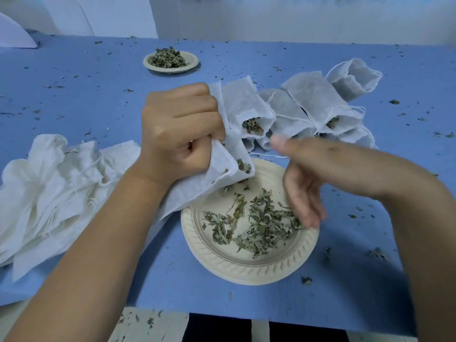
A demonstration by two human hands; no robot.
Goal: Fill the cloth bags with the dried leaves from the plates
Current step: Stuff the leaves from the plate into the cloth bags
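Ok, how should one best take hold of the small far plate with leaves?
I would pinch the far plate by its bare near rim, coming from the front and low. The leaves are heaped in its middle, so keep it level.

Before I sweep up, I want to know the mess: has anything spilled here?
Yes: dried leaf crumbs lie scattered across the blue table, well outside the near plate and the far plate, on every side.

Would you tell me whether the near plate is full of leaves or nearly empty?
Nearly empty: only a thin scatter of dried leaves lies on the near plate, bare surface showing.
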